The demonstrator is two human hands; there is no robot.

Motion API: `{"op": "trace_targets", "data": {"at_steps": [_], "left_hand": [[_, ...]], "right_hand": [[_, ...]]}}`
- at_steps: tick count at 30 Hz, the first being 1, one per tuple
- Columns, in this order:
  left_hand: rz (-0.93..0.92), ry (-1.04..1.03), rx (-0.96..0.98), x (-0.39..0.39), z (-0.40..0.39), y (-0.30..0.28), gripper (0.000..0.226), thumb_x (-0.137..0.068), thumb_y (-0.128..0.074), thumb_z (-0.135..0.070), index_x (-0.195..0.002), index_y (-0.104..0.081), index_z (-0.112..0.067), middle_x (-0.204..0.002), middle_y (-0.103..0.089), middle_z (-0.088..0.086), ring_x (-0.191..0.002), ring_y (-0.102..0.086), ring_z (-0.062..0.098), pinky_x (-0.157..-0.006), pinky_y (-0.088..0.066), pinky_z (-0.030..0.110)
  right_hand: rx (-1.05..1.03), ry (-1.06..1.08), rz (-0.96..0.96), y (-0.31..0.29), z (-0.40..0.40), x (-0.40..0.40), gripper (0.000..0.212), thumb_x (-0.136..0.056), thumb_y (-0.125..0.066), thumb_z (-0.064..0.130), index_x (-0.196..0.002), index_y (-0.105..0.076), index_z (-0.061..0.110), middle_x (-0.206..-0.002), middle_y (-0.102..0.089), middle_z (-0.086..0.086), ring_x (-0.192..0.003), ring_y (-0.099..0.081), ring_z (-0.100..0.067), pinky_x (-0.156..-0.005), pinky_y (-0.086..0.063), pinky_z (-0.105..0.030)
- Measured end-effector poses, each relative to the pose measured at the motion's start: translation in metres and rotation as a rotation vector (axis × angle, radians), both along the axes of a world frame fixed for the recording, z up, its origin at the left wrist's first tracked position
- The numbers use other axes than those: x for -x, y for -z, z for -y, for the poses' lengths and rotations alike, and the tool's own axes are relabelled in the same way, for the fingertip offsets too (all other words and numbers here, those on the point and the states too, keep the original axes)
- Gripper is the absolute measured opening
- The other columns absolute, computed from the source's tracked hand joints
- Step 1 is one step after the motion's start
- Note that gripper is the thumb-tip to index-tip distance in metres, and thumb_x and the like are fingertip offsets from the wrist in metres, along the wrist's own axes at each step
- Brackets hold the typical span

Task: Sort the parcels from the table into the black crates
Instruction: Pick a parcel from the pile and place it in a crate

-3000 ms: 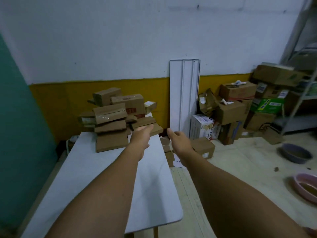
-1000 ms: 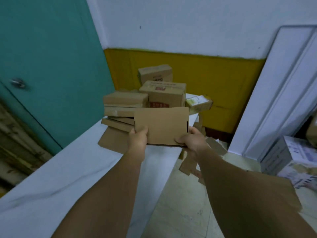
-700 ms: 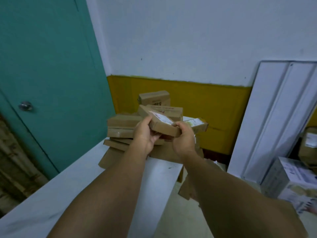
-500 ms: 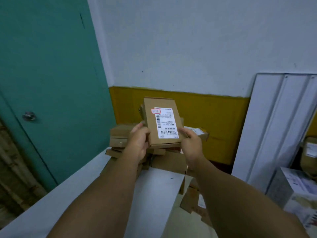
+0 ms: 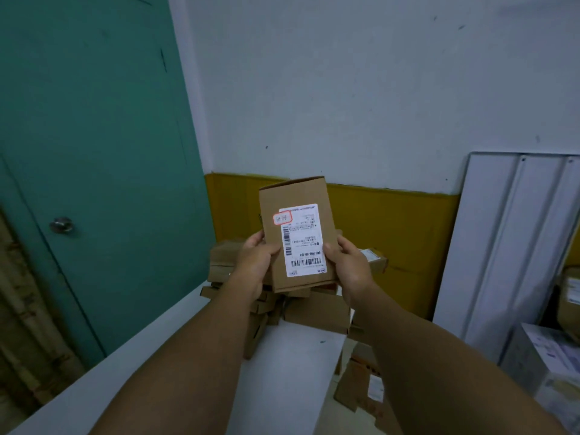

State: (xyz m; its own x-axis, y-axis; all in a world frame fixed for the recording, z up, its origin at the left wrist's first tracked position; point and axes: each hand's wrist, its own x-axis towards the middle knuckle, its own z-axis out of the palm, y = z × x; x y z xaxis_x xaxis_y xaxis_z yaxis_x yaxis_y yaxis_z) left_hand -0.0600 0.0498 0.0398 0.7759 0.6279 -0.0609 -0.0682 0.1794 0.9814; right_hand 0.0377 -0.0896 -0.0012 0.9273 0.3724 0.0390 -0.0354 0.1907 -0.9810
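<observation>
Flat brown cardboard parcel (image 5: 296,237) held upright in mid-air, above the far end of the table, label side facing the camera. White shipping label (image 5: 303,240) w/ barcodes on the front, small red-outlined sticker (image 5: 282,218) at the label's top left corner. Text too small to read apart from a code near the bottom barcode.

Gripped from both sides at the lower half. Left hand (image 5: 255,265) on the parcel's left edge, thumb lying across the front, fingers curled behind. Right hand (image 5: 346,266) on the right edge, thumb pressed on the front beside the label, rest of the fingers wrapped round the back. Top half of the parcel sticks up clear of both hands; bottom edge sits about level w/ the heels of the palms.

Directly behind and below: pile of more brown parcels (image 5: 232,268) stacked untidily at the far end of the white table (image 5: 292,365), some flat ones (image 5: 317,312) overhanging the right edge. One small box w/ a label (image 5: 373,262) pokes out right of the right hand.

Further out: teal door (image 5: 94,152) w/ round knob (image 5: 61,225) at left, white wall over a yellow lower band (image 5: 392,233) at the back. White panel (image 5: 508,240) leaning on the wall at right. More cartons (image 5: 546,356) on the floor bottom right, plus flattened cardboard (image 5: 361,387) beside the table.
</observation>
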Motion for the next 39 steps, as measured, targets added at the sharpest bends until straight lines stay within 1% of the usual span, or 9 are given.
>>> {"op": "trace_targets", "data": {"at_steps": [7,11,16,21,24,27,33,36,39], "left_hand": [[0.006,-0.219,-0.126,0.001,-0.011,-0.004,0.082,-0.092,-0.068,-0.02,-0.156,-0.019,-0.026,-0.151,-0.043,0.006,-0.107,-0.061,0.018,-0.056,-0.046,0.023],[-0.06,-0.23,-0.235,0.004,-0.015,-0.005,0.091,-0.089,-0.072,-0.025,-0.157,-0.012,-0.028,-0.155,-0.037,0.006,-0.128,-0.052,0.027,-0.085,-0.052,0.038],[-0.225,0.14,-0.129,0.014,-0.009,-0.005,0.045,-0.093,-0.066,-0.026,-0.135,-0.05,-0.02,-0.124,-0.066,0.002,-0.102,-0.064,0.018,-0.086,-0.056,0.04],[-0.15,0.2,-0.01,0.016,-0.017,0.004,0.061,-0.089,-0.068,-0.001,-0.141,-0.046,-0.025,-0.12,-0.066,0.002,-0.104,-0.066,0.024,-0.092,-0.055,0.049],[-0.169,0.185,-0.123,0.022,-0.025,0.005,0.069,-0.088,-0.069,-0.001,-0.144,-0.043,-0.03,-0.122,-0.065,0.003,-0.097,-0.069,0.021,-0.078,-0.058,0.04],[-0.048,0.064,0.034,0.021,-0.029,0.01,0.074,-0.087,-0.068,0.001,-0.149,-0.037,-0.025,-0.132,-0.058,0.009,-0.095,-0.069,0.025,-0.079,-0.059,0.046],[-0.16,0.266,0.255,0.027,0.001,0.02,0.036,-0.094,-0.061,-0.004,-0.124,-0.052,-0.021,-0.127,-0.058,0.009,-0.121,-0.055,0.035,-0.094,-0.048,0.055],[-0.013,0.19,0.319,0.028,-0.009,0.018,0.05,-0.092,-0.06,0.002,-0.133,-0.044,-0.023,-0.126,-0.06,0.011,-0.123,-0.055,0.038,-0.095,-0.048,0.057],[0.068,0.107,0.248,0.031,-0.027,0.013,0.063,-0.088,-0.065,-0.004,-0.143,-0.04,-0.02,-0.126,-0.066,0.009,-0.117,-0.062,0.033,-0.1,-0.044,0.061]], "right_hand": [[-0.035,-0.089,-0.01,-0.002,-0.004,0.006,0.044,-0.095,-0.064,0.014,-0.136,-0.056,0.026,-0.113,-0.073,-0.007,-0.097,-0.072,-0.029,-0.085,-0.058,-0.056],[-0.064,-0.088,-0.038,-0.005,-0.007,0.008,0.044,-0.095,-0.064,0.016,-0.136,-0.055,0.027,-0.107,-0.075,-0.006,-0.093,-0.074,-0.029,-0.082,-0.058,-0.058],[-0.24,-0.022,-0.127,-0.007,-0.015,0.007,0.04,-0.096,-0.061,0.016,-0.135,-0.056,0.019,-0.107,-0.075,-0.012,-0.096,-0.073,-0.032,-0.086,-0.056,-0.059],[-0.269,0.022,-0.198,-0.009,-0.013,0.01,0.039,-0.092,-0.068,0.019,-0.13,-0.056,0.019,-0.107,-0.074,-0.01,-0.097,-0.072,-0.03,-0.088,-0.057,-0.055],[-0.305,0.089,-0.189,-0.014,-0.005,0.006,0.033,-0.092,-0.068,0.016,-0.123,-0.059,0.022,-0.109,-0.073,-0.007,-0.099,-0.071,-0.027,-0.083,-0.058,-0.051],[-0.439,0.075,-0.275,-0.016,-0.007,0.008,0.036,-0.095,-0.062,0.008,-0.13,-0.055,0.012,-0.114,-0.072,-0.012,-0.103,-0.07,-0.03,-0.087,-0.056,-0.056],[-0.658,0.0,-0.322,-0.013,-0.031,0.028,0.042,-0.096,-0.056,0.001,-0.136,-0.051,0.012,-0.125,-0.067,-0.016,-0.115,-0.065,-0.032,-0.095,-0.05,-0.062],[-0.503,0.13,-0.324,-0.023,-0.026,0.031,0.059,-0.091,-0.069,0.013,-0.143,-0.044,0.017,-0.136,-0.06,-0.011,-0.117,-0.061,-0.029,-0.099,-0.05,-0.056],[-0.019,0.411,-0.115,-0.027,-0.005,0.028,0.095,-0.084,-0.078,0.034,-0.157,-0.018,0.023,-0.158,-0.029,-0.011,-0.141,-0.035,-0.034,-0.111,-0.038,-0.052]]}}
